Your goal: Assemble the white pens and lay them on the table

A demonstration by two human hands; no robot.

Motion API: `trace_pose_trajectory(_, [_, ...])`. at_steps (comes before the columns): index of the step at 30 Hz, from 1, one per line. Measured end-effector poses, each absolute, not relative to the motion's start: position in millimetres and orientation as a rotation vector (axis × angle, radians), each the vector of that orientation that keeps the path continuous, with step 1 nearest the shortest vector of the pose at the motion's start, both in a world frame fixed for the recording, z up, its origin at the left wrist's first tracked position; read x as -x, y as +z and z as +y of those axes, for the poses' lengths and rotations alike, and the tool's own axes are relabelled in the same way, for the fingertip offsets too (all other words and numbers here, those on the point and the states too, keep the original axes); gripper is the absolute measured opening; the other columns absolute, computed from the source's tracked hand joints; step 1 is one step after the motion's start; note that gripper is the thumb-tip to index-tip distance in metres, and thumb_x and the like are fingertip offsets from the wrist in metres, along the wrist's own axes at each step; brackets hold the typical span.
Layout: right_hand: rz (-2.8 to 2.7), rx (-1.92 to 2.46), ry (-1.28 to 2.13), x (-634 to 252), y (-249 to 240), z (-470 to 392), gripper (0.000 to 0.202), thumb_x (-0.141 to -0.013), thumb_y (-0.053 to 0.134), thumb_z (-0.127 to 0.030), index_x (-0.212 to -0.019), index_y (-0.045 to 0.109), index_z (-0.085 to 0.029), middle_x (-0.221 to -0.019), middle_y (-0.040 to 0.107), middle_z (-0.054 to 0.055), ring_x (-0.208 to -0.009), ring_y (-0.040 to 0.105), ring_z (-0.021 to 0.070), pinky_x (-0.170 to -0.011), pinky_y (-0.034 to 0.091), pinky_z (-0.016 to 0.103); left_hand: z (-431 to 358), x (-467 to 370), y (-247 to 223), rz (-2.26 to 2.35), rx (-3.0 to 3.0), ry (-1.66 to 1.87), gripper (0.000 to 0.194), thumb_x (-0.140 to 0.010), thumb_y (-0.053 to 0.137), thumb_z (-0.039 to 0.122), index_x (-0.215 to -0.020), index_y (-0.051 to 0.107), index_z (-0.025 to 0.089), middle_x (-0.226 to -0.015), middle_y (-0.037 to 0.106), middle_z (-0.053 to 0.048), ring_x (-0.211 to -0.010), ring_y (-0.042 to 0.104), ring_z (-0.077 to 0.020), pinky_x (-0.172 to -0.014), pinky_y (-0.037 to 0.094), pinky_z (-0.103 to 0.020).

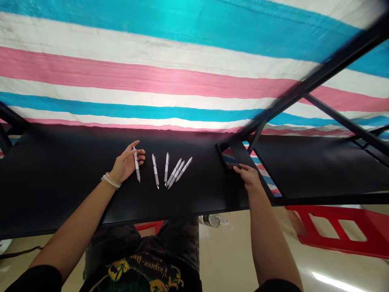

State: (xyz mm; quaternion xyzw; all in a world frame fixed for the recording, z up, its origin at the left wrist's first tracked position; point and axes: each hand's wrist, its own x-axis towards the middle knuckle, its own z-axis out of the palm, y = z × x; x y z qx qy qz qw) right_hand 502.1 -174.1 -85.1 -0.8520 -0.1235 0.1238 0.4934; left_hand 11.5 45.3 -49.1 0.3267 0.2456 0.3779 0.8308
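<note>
My left hand (127, 162), with a beaded bracelet at the wrist, has a white and grey pen (137, 165) between its thumb and fingers, the pen's tip pointing toward me. To its right a similar pen (155, 171) lies on the black table (194, 202), and another pen (167, 168) lies beside that one. Several more pens (176, 173) lie slanted and close together further right. At the table's right part, my right hand (247, 176) grips the near edge of a black phone (228, 156) with thumb and fingers.
A striped blue, white and pink sheet (152, 81) hangs behind the table. Black metal bars (304, 87) rise at the right, beside a second black surface (319, 166). Below are a red plastic stool (343, 231) and a clear bottle (211, 220) on the floor.
</note>
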Motion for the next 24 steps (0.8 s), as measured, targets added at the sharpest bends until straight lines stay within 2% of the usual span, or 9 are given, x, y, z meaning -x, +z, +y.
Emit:
trace_pose_trajectory(7, [-0.262, 2.085, 0.276, -499, -81, -172, 0.035, -0.048, 0.087, -0.016, -0.08, 0.074, -0.013, -0.076, 0.07, 0.007, -0.079, 0.065, 0.0209, -0.075, 0.055, 0.033, 41, -13, -49, 0.54, -0.821, 0.841, 0.077, -0.078, 0.074, 0.025, -0.146, 0.04, 0.033, -0.108, 0.07, -0.006, -0.089, 0.07, -0.0193, -0.075, 0.055, -0.029])
trace_pose_trajectory(10, [-0.255, 2.1, 0.257, -498, -80, -171, 0.037, -0.047, 0.088, -0.016, -0.081, 0.074, -0.012, -0.076, 0.071, 0.007, -0.08, 0.066, 0.022, -0.075, 0.055, 0.034, 41, -14, -49, 0.538, -0.843, 0.827, 0.076, -0.077, 0.075, 0.024, -0.145, 0.041, 0.032, -0.108, 0.07, -0.007, -0.089, 0.07, -0.0193, -0.075, 0.055, -0.029])
trace_pose_trajectory(20, [-0.409, 2.086, 0.299, -511, -92, -181, 0.045, -0.049, 0.091, -0.032, -0.088, 0.075, -0.016, -0.075, 0.072, 0.003, -0.078, 0.067, 0.0212, -0.073, 0.056, 0.032, 45, -12, -57, 0.519, -0.902, 0.8, 0.062, -0.084, 0.069, 0.027, -0.141, 0.045, 0.027, -0.11, 0.067, -0.006, -0.087, 0.068, -0.0163, -0.076, 0.054, -0.029])
trace_pose_trajectory(24, [-0.424, 1.986, 0.35, -511, -95, -185, 0.045, -0.055, 0.087, -0.044, -0.089, 0.076, -0.017, -0.084, 0.074, 0.005, -0.085, 0.068, 0.0235, -0.077, 0.056, 0.035, 46, -12, -56, 0.523, -0.902, 0.795, 0.061, -0.084, 0.069, 0.027, -0.14, 0.047, 0.026, -0.109, 0.067, -0.007, -0.086, 0.068, -0.0166, -0.075, 0.053, -0.029])
